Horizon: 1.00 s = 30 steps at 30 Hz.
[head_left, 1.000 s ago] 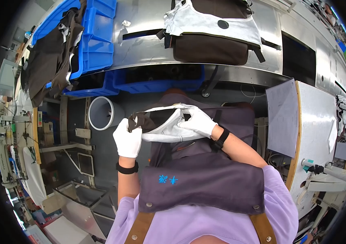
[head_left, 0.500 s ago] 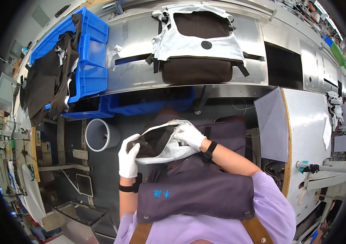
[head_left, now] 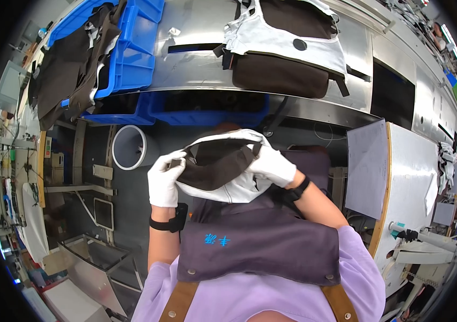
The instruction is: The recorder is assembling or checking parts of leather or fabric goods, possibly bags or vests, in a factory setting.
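Note:
Both my hands wear white gloves and hold up a sewn fabric piece (head_left: 215, 176), white outside and dark brown inside, over my lap. Its upper edges are spread into a wide opening that shows the brown side. At the left end, the thumb and fingers of my left hand (head_left: 165, 178) pinch the edge. My right hand (head_left: 272, 165) grips the other end, where a brown strip bends up by the fingers; some fingertips are hidden by the cloth. A dark purple apron (head_left: 260, 249) covers my front below it.
Ahead, a metal bench (head_left: 196, 70) carries a white-and-brown garment (head_left: 271, 40). Dark brown cloth pieces (head_left: 62, 75) hang over a blue crate (head_left: 132, 59) at far left. Below stand another blue crate (head_left: 212, 112) and a grey bucket (head_left: 128, 147). A white-topped table (head_left: 413, 172) is at right.
The fabric piece has been turned and spread, so more of its brown inside shows. My right hand has shifted slightly rightward along with its end. The whole view has tilted.

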Tool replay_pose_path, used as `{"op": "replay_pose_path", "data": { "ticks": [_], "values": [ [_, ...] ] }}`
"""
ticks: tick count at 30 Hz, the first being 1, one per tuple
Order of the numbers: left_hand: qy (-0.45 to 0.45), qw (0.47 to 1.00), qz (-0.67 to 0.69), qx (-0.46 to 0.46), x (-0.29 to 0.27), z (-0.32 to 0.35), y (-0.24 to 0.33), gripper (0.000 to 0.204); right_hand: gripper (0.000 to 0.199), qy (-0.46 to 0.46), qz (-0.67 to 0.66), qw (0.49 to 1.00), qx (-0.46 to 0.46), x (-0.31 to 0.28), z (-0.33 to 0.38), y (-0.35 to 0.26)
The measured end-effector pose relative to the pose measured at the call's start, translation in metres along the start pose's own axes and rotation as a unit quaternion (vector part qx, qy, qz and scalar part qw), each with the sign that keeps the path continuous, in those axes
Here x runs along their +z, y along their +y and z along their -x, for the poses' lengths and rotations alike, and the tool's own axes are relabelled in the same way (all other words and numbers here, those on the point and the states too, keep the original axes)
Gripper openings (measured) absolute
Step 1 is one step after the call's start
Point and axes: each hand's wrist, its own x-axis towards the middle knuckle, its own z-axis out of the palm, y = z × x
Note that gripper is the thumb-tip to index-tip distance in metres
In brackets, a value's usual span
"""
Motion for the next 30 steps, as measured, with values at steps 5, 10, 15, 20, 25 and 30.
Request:
{"op": "replay_pose_path", "data": {
  "ticks": [5,10,15,20,25,30],
  "values": [
    [0.114,0.985,-0.106,0.081,-0.012,-0.013,-0.001,0.021,0.021,-0.086,0.223,0.968,-0.078,-0.021,0.039,-0.039],
    [-0.065,0.985,-0.126,0.096,0.005,-0.016,0.014,0.031,0.032,0.084,-0.209,0.966,-0.130,-0.014,0.039,-0.053],
    [-0.128,0.909,-0.286,0.275,0.016,-0.016,0.032,0.057,0.029,0.112,-0.046,0.968,-0.222,-0.029,0.040,-0.029],
    [-0.010,0.956,-0.204,0.210,0.025,-0.016,0.020,0.059,0.030,0.050,-0.312,0.933,-0.173,-0.012,0.045,-0.057],
    [0.013,0.972,-0.090,0.218,0.024,-0.014,0.042,0.067,0.027,0.134,-0.348,0.913,-0.167,-0.038,0.045,-0.050],
    [-0.176,0.955,-0.193,0.142,0.011,-0.020,0.063,0.016,0.028,0.271,-0.231,0.915,-0.187,-0.055,0.048,-0.061]
  ]
}}
